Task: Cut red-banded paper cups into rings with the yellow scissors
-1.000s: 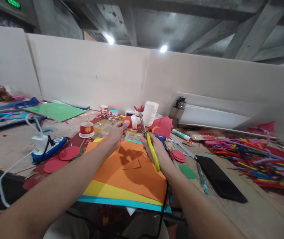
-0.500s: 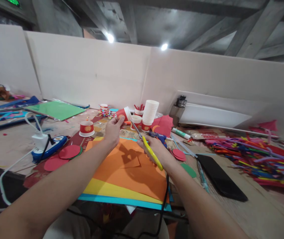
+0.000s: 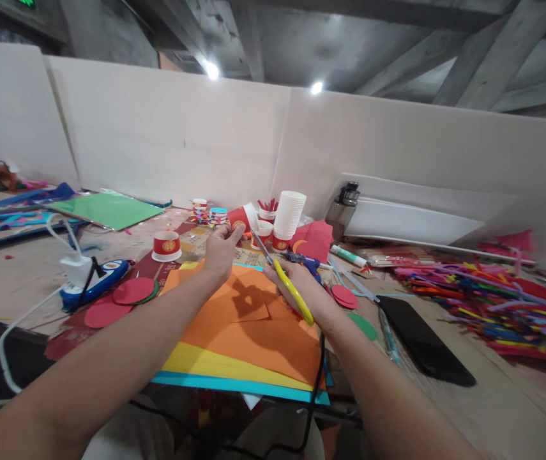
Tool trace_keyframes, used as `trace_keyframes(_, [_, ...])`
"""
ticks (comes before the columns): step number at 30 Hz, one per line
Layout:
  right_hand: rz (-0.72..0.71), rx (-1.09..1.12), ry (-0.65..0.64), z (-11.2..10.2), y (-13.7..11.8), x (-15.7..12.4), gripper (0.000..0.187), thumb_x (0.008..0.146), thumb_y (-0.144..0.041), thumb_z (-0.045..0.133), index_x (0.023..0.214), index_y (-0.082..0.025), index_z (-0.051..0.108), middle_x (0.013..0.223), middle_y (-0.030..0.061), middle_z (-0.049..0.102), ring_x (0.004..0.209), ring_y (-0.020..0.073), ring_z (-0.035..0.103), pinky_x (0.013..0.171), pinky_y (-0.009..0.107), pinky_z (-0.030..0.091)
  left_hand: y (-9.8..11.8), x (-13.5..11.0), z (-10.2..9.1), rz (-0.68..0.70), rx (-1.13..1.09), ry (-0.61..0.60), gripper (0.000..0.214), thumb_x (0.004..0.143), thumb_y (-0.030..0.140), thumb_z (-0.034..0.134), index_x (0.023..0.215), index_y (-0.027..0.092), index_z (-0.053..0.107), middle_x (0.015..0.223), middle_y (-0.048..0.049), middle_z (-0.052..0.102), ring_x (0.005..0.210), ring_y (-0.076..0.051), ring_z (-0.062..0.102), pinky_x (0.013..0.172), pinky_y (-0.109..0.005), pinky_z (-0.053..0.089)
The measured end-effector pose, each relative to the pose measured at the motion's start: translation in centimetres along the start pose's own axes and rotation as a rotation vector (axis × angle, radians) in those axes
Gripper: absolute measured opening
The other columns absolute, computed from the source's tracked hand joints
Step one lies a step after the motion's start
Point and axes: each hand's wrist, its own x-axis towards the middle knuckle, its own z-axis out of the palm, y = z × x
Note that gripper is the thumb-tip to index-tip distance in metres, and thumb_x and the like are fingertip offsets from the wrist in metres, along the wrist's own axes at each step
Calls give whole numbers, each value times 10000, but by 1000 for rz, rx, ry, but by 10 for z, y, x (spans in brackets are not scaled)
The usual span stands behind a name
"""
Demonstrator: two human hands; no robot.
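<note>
My left hand (image 3: 221, 250) grips a red paper cup (image 3: 241, 218) with a white rim, tipped on its side above the table. In my right hand (image 3: 296, 284) is a pair of scissors (image 3: 288, 285) with yellow handles. The blades point up and left, with their tips at the cup's rim; whether they touch it I cannot tell. Orange paper sheets (image 3: 205, 338) lie below both hands, over yellow and blue ones. Behind the hands stand another red paper cup (image 3: 262, 234) and a tall stack of white-sided cups (image 3: 290, 214).
One red cup (image 3: 166, 246) stands upside down at left, near red paper circles (image 3: 133, 291) and a blue power strip (image 3: 98, 284). To the right are a blue glue gun (image 3: 304, 260), a black phone (image 3: 424, 340) and a heap of coloured pipe cleaners (image 3: 502, 306).
The cup in my left hand has shifted slightly right and turned a little, its rim now nearer the scissor tips. My right hand has barely moved.
</note>
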Motion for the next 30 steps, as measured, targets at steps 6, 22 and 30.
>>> trace_keyframes(6, [-11,54,40,2,2,0,348,835,-533,598,754,-199,646,524,-18,544,441,105,469,397,194,288,-2,0,0,14,23,-4,242,738,356,733,693,146,621,616,11,625,560,-76,530,596,-212,410])
trace_keyframes(22, [7,59,47,7,7,4,328,828,-522,609,746,-206,633,520,-21,552,426,105,473,398,198,302,-1,-2,0,6,52,6,263,742,375,731,676,155,603,602,14,615,538,-72,498,574,-210,379])
trace_keyframes(30, [-8,15,60,3,6,2,248,806,-442,641,707,-215,637,518,-9,566,468,132,522,442,219,365,0,3,-1,-45,-74,47,285,699,382,766,722,156,596,610,32,592,544,-69,515,559,-203,380])
